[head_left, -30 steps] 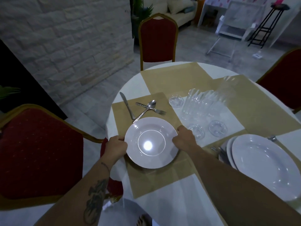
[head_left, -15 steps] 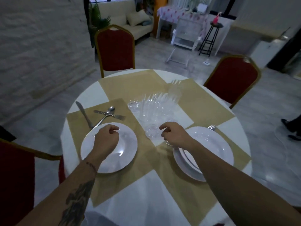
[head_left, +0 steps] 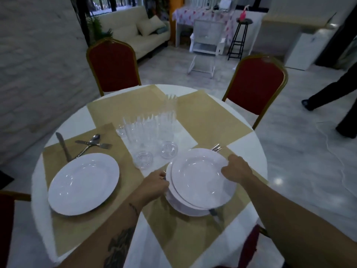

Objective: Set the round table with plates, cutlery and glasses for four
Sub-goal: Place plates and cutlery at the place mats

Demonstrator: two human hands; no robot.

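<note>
A stack of white plates (head_left: 199, 182) sits on a tan placemat at the right of the round table (head_left: 249, 149). My left hand (head_left: 154, 183) grips the stack's left rim and my right hand (head_left: 236, 168) grips the top plate's right rim. One white plate (head_left: 83, 183) lies alone on the left placemat. Beyond it lie a knife (head_left: 62, 146), a spoon (head_left: 90, 144) and a fork (head_left: 94, 144). Clear glasses (head_left: 148, 136) crowd the table's middle. More cutlery (head_left: 216, 147) pokes out from under the stack.
Red chairs stand at the far left (head_left: 114, 66), far right (head_left: 257, 82) and near left (head_left: 5, 219). A person's dark legs (head_left: 340, 97) are on the floor at right. A sofa, a stool and a covered table stand at the back.
Both hands have let go of the left plate, which now rests on its placemat, and have moved right to grip the plate stack. The view has swung right.
</note>
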